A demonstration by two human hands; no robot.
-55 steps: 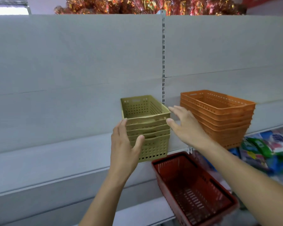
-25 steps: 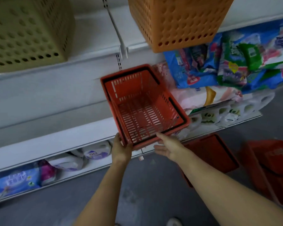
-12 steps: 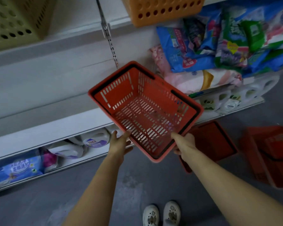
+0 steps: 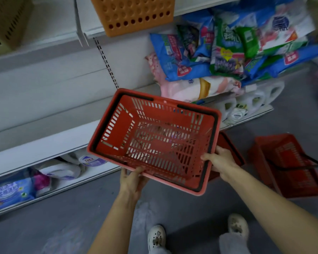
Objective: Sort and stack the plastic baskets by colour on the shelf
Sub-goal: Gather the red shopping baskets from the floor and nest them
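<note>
Red basket (image 4: 154, 142) in the air in front of the shelf (image 4: 44, 143), tilted, mouth toward me. Left hand (image 4: 132, 180) grips the near rim from below, fingers curled over the edge. Right hand (image 4: 218, 160) clamps the right rim. Two more red ones on the floor at right: one (image 4: 290, 162) well apart, one (image 4: 229, 149) half hidden behind mine. Plan: level it first, keep both grips, nest square onto a red one, not the orange (image 4: 134, 13) or green (image 4: 6, 24) stacks above.

Single head-worn view, steeply downward, close over the hands, toward shelf (image 4: 44, 147) and floor (image 4: 81, 208).
</note>
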